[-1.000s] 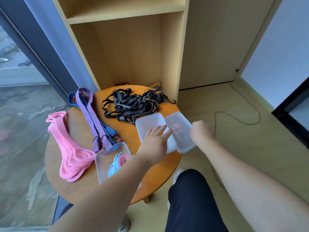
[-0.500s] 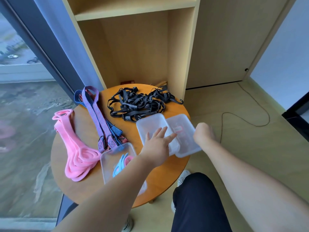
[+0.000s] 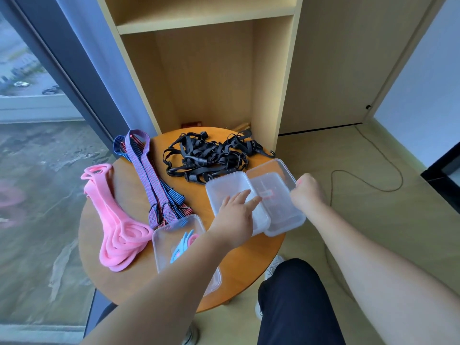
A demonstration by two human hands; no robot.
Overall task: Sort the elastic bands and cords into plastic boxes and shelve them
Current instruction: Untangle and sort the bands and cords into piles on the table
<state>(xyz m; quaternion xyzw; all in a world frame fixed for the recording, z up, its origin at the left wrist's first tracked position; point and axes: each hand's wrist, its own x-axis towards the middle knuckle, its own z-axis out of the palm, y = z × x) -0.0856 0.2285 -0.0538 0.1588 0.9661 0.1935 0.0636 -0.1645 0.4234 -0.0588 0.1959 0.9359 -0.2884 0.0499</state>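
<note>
On a round orange table [image 3: 249, 265] lie pink elastic bands [image 3: 117, 227], purple and blue striped cords [image 3: 151, 180] and a tangle of black cords [image 3: 209, 158]. Two clear plastic boxes sit at the right edge. My left hand [image 3: 236, 215] presses with straight fingers on the left clear box [image 3: 224, 188]. My right hand [image 3: 307, 192] grips the rim of the right clear box [image 3: 278, 202], which overhangs the table edge and holds something pink. A third clear box [image 3: 171, 240], nearest me, holds blue and pink bands and is partly hidden by my left forearm.
A wooden shelf unit [image 3: 286, 78] stands right behind the table, its lower compartment open. A window wall runs along the left. A thin cable [image 3: 373, 188] lies on the floor to the right. My dark trouser leg [image 3: 296, 302] is below the table edge.
The view has shifted a little. My right hand has drawn the right box slightly outward at its rim, while my left hand stays pressed on the left box.
</note>
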